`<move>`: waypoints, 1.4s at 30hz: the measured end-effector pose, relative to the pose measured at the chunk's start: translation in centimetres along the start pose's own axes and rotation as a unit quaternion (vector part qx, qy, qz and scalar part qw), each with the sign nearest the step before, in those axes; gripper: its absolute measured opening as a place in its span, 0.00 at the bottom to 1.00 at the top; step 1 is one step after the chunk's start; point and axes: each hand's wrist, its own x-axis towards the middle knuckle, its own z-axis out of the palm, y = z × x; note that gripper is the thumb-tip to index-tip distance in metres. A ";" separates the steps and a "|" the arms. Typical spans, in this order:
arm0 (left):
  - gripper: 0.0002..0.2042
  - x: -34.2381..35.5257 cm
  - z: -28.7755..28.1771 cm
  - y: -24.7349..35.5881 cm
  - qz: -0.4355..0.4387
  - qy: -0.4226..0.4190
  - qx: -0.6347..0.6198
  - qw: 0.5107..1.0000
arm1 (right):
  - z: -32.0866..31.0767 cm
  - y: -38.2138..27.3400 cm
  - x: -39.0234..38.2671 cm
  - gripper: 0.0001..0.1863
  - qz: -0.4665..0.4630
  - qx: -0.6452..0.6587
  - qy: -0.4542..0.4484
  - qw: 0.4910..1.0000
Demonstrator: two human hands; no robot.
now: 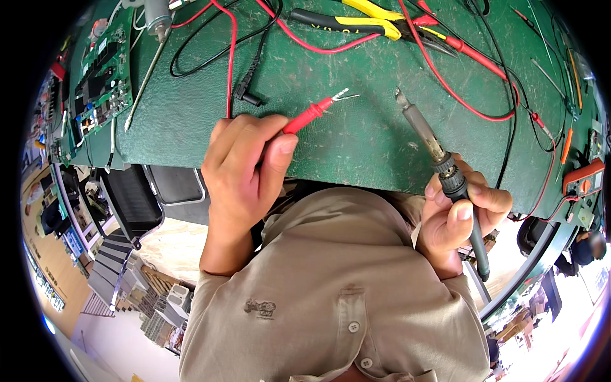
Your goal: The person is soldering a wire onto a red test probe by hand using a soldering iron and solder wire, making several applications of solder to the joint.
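Observation:
My left hand [245,169] pinches a red test probe [308,117] whose bare metal end points to the upper right, with a thin wire or prong beside the tip. A red lead runs up from behind that hand. In my right hand [468,213] is a soldering iron [424,130], gripped by its dark handle, its worn tip aimed up and to the left. Probe tip and iron tip are apart, both over the green bench mat [363,143]. Close to my left hand lies a black right-angle plug [248,94] on its cable.
Yellow-black pliers [356,24] lie at the far middle beside another red probe [471,52]. Red and black leads loop across the mat. Green circuit boards [105,73] stand at left near a thin metal rod [145,86]. An orange multimeter [582,181] sits at the right edge.

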 end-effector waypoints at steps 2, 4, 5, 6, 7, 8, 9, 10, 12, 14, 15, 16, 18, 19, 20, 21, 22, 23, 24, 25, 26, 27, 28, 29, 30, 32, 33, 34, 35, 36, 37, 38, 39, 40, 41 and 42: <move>0.06 0.1 -0.6 -0.1 -0.017 -0.011 0.023 1.000 | -0.3 0.2 -0.2 0.15 0.001 0.020 -0.006 1.000; 0.08 0.4 -1.5 -0.2 -0.038 -0.030 0.051 0.998 | -0.8 0.3 -0.6 0.17 0.011 0.045 -0.015 0.999; 0.08 0.5 -1.8 -0.6 -0.025 -0.025 0.061 0.998 | -0.8 0.2 -0.5 0.17 0.014 0.043 -0.011 0.999; 0.08 0.7 -2.0 -1.1 -0.012 -0.020 0.071 0.997 | -0.7 0.2 -0.5 0.17 0.017 0.040 -0.006 0.999; 0.08 0.8 -2.1 -1.4 0.001 -0.016 0.080 0.997 | -0.6 0.1 -0.5 0.17 0.019 0.038 -0.002 0.999; 0.09 1.0 -2.3 -1.5 -0.006 -0.016 0.085 0.996 | -0.6 0.0 -0.3 0.17 0.025 0.048 0.013 0.998; 0.10 1.0 -2.2 -1.5 -0.004 -0.010 0.090 0.996 | -0.5 -0.1 -0.1 0.17 0.030 0.059 0.027 0.997; 0.11 1.0 -1.9 -1.5 -0.001 -0.004 0.095 0.995 | -0.5 -0.1 0.1 0.18 0.035 0.069 0.042 0.996; 0.12 0.8 -1.5 -1.5 0.002 0.008 0.103 0.995 | -0.7 -0.3 0.7 0.18 0.040 0.100 0.074 0.991; 0.13 0.8 -1.1 -1.4 0.008 0.014 0.105 0.994 | -1.3 -0.8 1.9 0.18 0.027 0.093 0.075 0.992; 0.13 0.9 -1.1 -1.2 0.006 0.020 0.109 0.994 | -1.6 -0.9 2.4 0.18 0.019 0.092 0.076 0.993; 0.13 1.0 -1.1 -1.0 0.005 0.027 0.113 0.993 | -2.4 -0.8 2.9 0.16 0.009 0.095 0.064 0.993; 0.13 1.2 -0.8 -0.8 0.019 0.042 0.115 0.992 | -3.4 -0.7 3.9 0.13 -0.009 0.109 0.060 0.992; 0.15 1.3 -0.6 -0.7 0.033 0.050 0.114 0.992 | -3.8 -0.7 4.1 0.13 -0.013 0.110 0.063 0.992; 0.16 1.3 -0.5 -0.5 0.045 0.058 0.115 0.991 | -4.1 -0.7 4.3 0.13 -0.019 0.112 0.068 0.991; 0.16 1.3 -0.6 -0.3 0.059 0.054 0.120 0.990 | -4.4 -0.7 4.5 0.12 -0.025 0.113 0.074 0.991; 0.16 1.3 -0.7 -0.1 0.073 0.050 0.124 0.988 | -4.7 -0.7 4.6 0.12 -0.030 0.114 0.079 0.990; 0.16 1.3 -0.7 0.2 0.088 0.045 0.129 0.987 | -4.8 -0.7 4.6 0.12 -0.028 0.118 0.082 0.989; 0.16 1.4 -0.6 0.4 0.095 0.042 0.121 0.987 | -4.9 -0.7 4.6 0.12 -0.026 0.122 0.086 0.988; 0.15 1.5 -0.6 0.7 0.106 0.027 0.123 0.986 | -5.1 -0.8 4.6 0.12 -0.023 0.126 0.089 0.988; 0.15 1.8 -0.7 1.0 0.117 0.012 0.124 0.985 | -5.2 -0.7 4.6 0.11 -0.021 0.126 0.090 0.988; 0.15 2.0 -0.8 1.4 0.128 -0.003 0.126 0.984 | -5.3 -0.6 4.4 0.11 -0.019 0.127 0.091 0.987; 0.14 2.5 -0.6 1.8 0.148 -0.010 0.129 0.981 | -5.4 -0.5 4.3 0.11 -0.017 0.128 0.092 0.987; 0.14 3.0 -0.5 2.3 0.157 -0.021 0.131 0.979 | -5.4 -0.4 4.2 0.11 -0.016 0.129 0.091 0.987; 0.14 3.4 -0.3 2.7 0.166 -0.032 0.134 0.976 | -5.5 -0.4 4.1 0.11 -0.016 0.131 0.090 0.987; 0.13 4.1 0.2 3.3 0.184 -0.047 0.136 0.972 | -5.4 -0.4 4.0 0.11 -0.014 0.128 0.098 0.987; 0.13 4.5 0.6 3.5 0.181 -0.058 0.147 0.971 | -5.3 -0.3 3.8 0.11 -0.015 0.129 0.098 0.987; 0.13 4.7 0.8 3.7 0.178 -0.069 0.158 0.969 | -5.3 -0.3 3.7 0.11 -0.015 0.130 0.098 0.987; 0.12 5.1 1.0 3.9 0.173 -0.081 0.169 0.967 | -5.3 -0.3 3.6 0.11 -0.014 0.131 0.098 0.986; 0.12 5.2 1.0 3.8 0.179 -0.097 0.172 0.964 | -5.4 -0.3 3.6 0.11 -0.015 0.137 0.094 0.986; 0.12 5.3 1.1 3.7 0.185 -0.112 0.174 0.961 | -5.3 -0.2 3.7 0.11 -0.019 0.136 0.095 0.986; 0.12 5.3 1.1 3.6 0.192 -0.128 0.175 0.957 | -5.2 0.0 3.6 0.10 -0.023 0.133 0.098 0.986; 0.12 5.3 0.9 3.6 0.196 -0.129 0.157 0.959 | -5.2 0.2 3.5 0.10 -0.027 0.131 0.101 0.986; 0.12 5.2 0.7 3.7 0.200 -0.130 0.138 0.961 | -5.1 0.1 3.5 0.10 -0.034 0.131 0.096 0.986; 0.12 5.1 0.5 3.7 0.201 -0.131 0.121 0.963 | -5.1 0.2 3.4 0.10 -0.036 0.130 0.097 0.986; 0.12 5.0 0.4 3.8 0.201 -0.125 0.129 0.963 | -5.2 0.3 3.4 0.10 -0.039 0.129 0.098 0.986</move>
